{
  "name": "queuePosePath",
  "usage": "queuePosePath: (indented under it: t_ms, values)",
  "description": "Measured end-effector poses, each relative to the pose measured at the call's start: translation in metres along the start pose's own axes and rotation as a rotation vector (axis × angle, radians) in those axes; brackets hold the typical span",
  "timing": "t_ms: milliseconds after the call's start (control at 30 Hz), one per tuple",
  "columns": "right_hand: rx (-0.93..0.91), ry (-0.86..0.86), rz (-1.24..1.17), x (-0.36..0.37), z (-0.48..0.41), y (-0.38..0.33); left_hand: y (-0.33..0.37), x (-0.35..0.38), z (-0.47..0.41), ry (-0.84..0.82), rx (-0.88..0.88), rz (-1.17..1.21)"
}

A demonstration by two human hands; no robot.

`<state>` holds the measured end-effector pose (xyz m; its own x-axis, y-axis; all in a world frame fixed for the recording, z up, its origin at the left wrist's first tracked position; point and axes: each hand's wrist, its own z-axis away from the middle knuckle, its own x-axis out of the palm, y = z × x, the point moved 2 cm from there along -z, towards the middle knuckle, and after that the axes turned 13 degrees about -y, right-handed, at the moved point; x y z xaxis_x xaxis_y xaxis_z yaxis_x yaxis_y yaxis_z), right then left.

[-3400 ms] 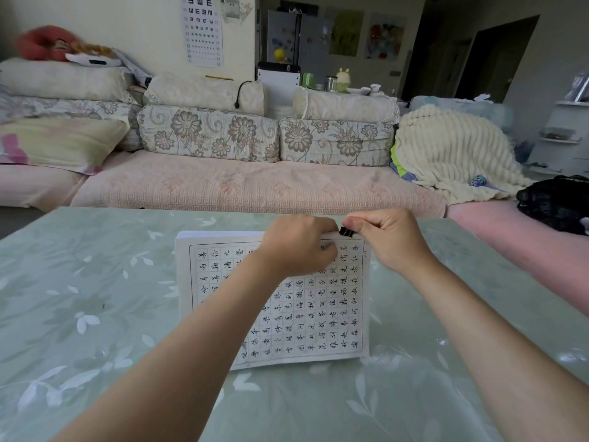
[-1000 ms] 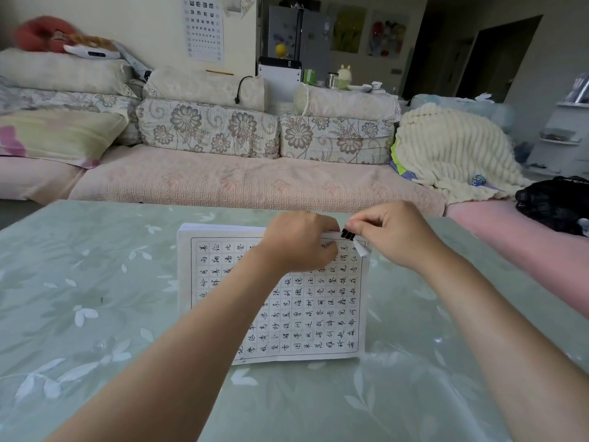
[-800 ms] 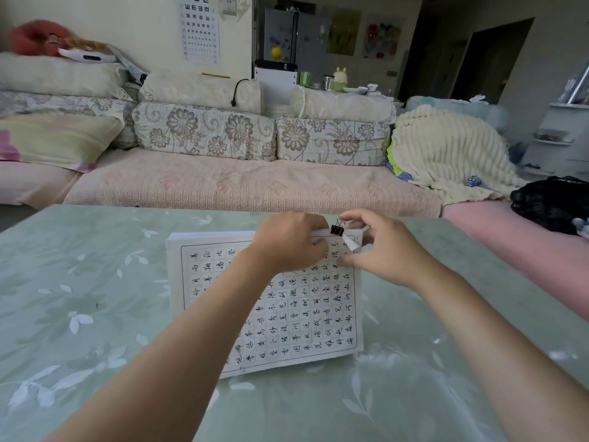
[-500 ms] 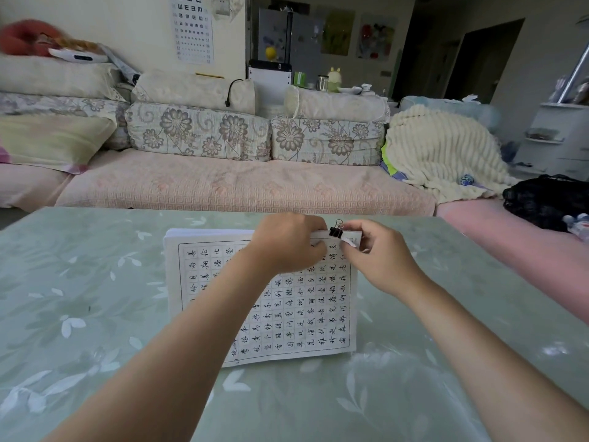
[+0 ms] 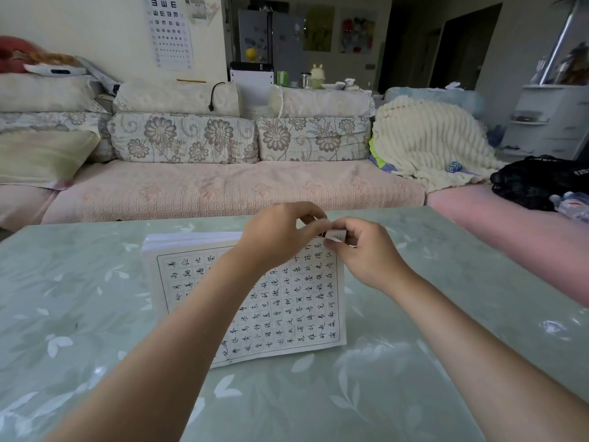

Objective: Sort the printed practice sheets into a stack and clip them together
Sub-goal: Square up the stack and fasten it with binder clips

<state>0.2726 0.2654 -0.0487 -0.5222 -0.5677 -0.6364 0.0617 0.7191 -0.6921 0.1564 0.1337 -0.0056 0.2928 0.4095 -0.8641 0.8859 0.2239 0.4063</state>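
— What's around you, and what blocks the view?

— I'm at a table (image 5: 95,301) with a pale green leaf-patterned top. Behind it, across the middle of the frame, runs a pink sofa (image 5: 223,193) with floral cushions (image 5: 181,138). A cream knitted blanket (image 5: 427,145) is heaped at its right end and a black bag (image 5: 535,183) lies at the right edge. An eye chart (image 5: 170,30) hangs at the upper left. My own left forearm crosses the page from the lower left and hides part of the printed grid of characters.

— Where are the sheets?

— The stack of practice sheets (image 5: 302,301) lies flat on the table at the centre of the frame, with its far edge showing many layers. Both my hands meet at its upper right corner.

— And your grip?

— My left hand (image 5: 280,234) sits on the far edge of the stack with fingers curled, gripping it there. My right hand (image 5: 363,255) is just beside it, fingertips touching the left's, with thumb and forefinger pinching a small white corner of paper at that same corner.

— The clip?

— Only a dark bit (image 5: 321,233) shows between my fingertips. It is too hidden to tell what it is.

— Anything holding other things?

— A white shelf unit (image 5: 554,122) at the far right carries small items, too blurred to name.
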Motion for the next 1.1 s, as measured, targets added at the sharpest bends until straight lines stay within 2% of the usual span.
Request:
queuePosePath:
  t_ms: [233, 433, 867, 967, 1100]
  values:
    - [0.007, 0.008, -0.042, 0.001, -0.002, 0.000, 0.000, -0.001, -0.002, 0.036, 0.034, 0.016]
    - [0.041, -0.006, -0.164, 0.004, -0.003, 0.002, -0.005, 0.005, -0.003, 0.084, -0.026, 0.067]
    - [0.064, -0.023, -0.221, 0.009, -0.008, -0.002, -0.017, -0.004, 0.003, 0.048, -0.106, 0.148]
    - [0.063, -0.034, -0.232, 0.010, -0.007, -0.003, -0.015, -0.008, 0.003, -0.007, -0.090, 0.120]
    - [0.051, -0.058, -0.190, 0.010, -0.007, -0.004, -0.018, -0.005, 0.001, 0.003, -0.047, 0.121]
